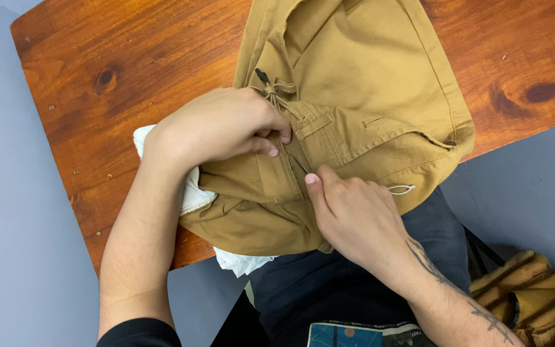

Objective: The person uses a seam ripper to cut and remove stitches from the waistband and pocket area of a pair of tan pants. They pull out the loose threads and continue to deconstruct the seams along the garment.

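Both hands on the tan trousers (367,96), working at the fly area w/ a thin tool.

From my feed: trousers lie across the wooden table (97,83), waistband end hanging twd the person's lap. Left hand (216,125) is curled, fingers pinching the fabric just beside the fly seam and the drawstring knot (276,90). Right hand (354,215) grips a thin dark tool (300,165) btwn thumb and fingers, tip against the seam. White cloth (194,193) peeks out under the trousers' left edge.
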